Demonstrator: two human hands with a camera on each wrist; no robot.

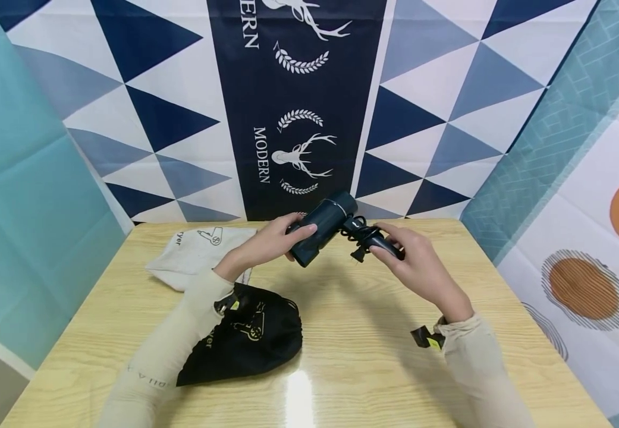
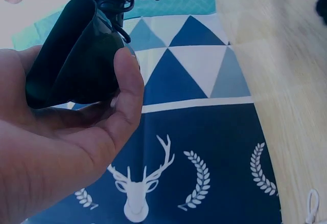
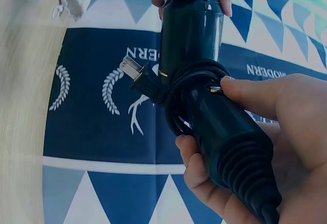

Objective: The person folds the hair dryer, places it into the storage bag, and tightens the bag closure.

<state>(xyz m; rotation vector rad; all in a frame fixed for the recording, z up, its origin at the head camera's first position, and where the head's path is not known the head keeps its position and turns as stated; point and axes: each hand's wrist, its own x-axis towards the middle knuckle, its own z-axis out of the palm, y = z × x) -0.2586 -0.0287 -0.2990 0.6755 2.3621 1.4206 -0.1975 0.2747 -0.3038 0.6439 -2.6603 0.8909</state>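
A dark, glossy hair dryer is held up over the far part of the table, its barrel tilted. My left hand grips the nozzle end, thumb on one side and fingers on the other; the left wrist view shows the flattened nozzle close up. Around the handle my right hand curls, its thumb near a small button. Black cord is coiled about the handle beside the barrel. From the coil sticks out a two-pronged plug.
On the table, a black drawstring pouch with a yellow print lies under the left forearm. Behind it is a white printed cloth bag. Patterned cloth hangs along the table's back edge.
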